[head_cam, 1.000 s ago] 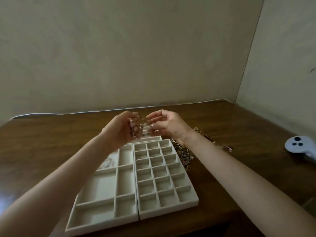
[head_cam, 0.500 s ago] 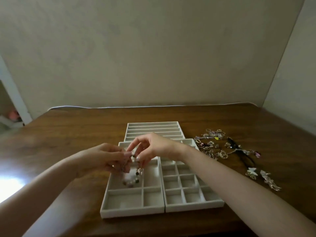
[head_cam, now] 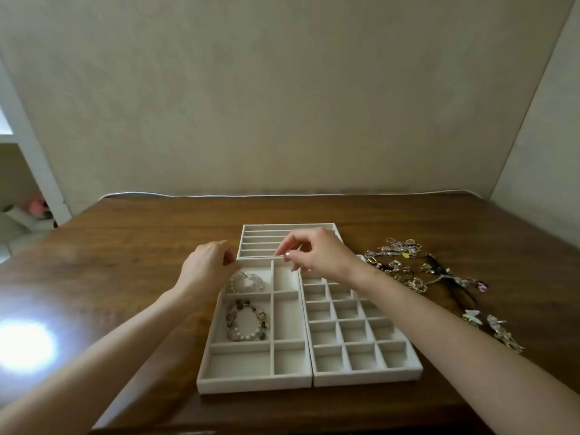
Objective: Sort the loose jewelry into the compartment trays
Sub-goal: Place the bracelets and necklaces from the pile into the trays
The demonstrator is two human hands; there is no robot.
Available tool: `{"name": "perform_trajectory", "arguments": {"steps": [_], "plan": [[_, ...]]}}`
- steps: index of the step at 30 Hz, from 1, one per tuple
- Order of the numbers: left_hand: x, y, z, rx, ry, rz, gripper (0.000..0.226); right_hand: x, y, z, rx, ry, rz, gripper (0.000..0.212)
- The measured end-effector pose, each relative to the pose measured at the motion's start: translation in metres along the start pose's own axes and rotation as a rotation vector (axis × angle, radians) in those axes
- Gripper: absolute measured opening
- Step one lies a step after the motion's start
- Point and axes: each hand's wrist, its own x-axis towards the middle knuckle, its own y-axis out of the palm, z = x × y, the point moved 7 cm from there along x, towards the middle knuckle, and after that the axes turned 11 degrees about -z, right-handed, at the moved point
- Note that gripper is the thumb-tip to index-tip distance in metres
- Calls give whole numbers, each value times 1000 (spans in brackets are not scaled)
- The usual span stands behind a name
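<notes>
Three cream compartment trays lie on the wooden table (head_cam: 125, 252). The left tray (head_cam: 254, 383) has large compartments. A beaded bracelet (head_cam: 247, 321) with pearls and dark stones lies in its middle-left compartment, and a pale bracelet (head_cam: 248, 282) in the compartment behind that. The right tray (head_cam: 367, 378) is a grid of small cells. The back tray (head_cam: 282, 227) has long slots. My left hand (head_cam: 207, 268) hovers over the left tray's far-left corner, fingers loosely curled, holding nothing. My right hand (head_cam: 314, 255) hangs above the trays' far edge with nothing visible in it.
Loose jewelry (head_cam: 395, 262) is heaped on the table right of the trays, with hair clips (head_cam: 489, 324) and a black piece (head_cam: 455, 287) trailing toward the right edge. Walls close the table at the back and right. A bright glare (head_cam: 25, 346) sits at the left.
Both hands lowered the beaded bracelet from in front of me into the left tray and let it go. They have since lifted away toward the tray's far edge.
</notes>
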Motion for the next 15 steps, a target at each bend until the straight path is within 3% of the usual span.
{"name": "perform_trajectory", "arguments": {"steps": [3, 5, 15], "plan": [[4, 5, -13, 114, 129, 11, 5, -1, -9, -8, -8, 17, -23, 16], [8, 9, -17, 155, 168, 33, 14, -2, -15, -13, -17, 23, -34, 16], [15, 43, -121, -261, 346, 118, 7, 10, -75, -70, -124, 159, -189, 17]]}}
